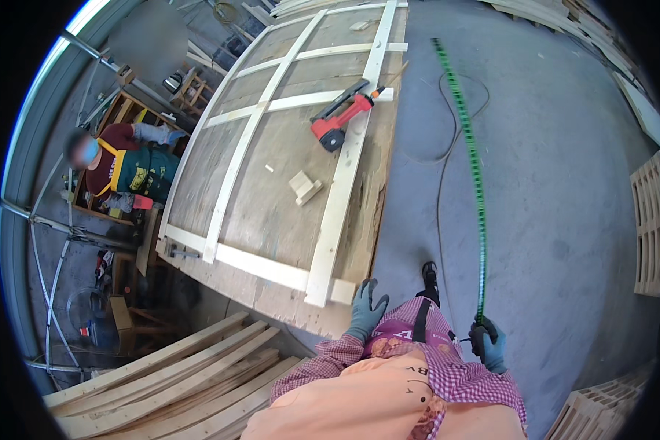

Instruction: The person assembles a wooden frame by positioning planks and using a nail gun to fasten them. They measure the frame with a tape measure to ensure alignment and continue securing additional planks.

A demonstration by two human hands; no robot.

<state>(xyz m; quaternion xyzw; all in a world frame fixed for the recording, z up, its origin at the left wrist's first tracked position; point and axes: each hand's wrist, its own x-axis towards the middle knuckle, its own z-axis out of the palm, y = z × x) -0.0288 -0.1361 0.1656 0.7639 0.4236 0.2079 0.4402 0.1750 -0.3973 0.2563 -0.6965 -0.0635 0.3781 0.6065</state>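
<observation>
The left grip point(367, 312) spreads loosely; the right grip point(489, 343) curls closed.

Head view: head-worn wide fisheye, upright; looking down and forward; close above wearer's chest point(345, 402), farther from table point(286, 155).

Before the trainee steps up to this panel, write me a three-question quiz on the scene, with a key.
1. The measuring tape in the right hand is mainly: A) orange, B) green, C) white?
2. True or false: the red tool lies on the floor.
3. Fill in: the left hand, like the right, wears a ____.

Key: 1. B. 2. False; it lies on the framed wooden panel. 3. Glove.
</observation>
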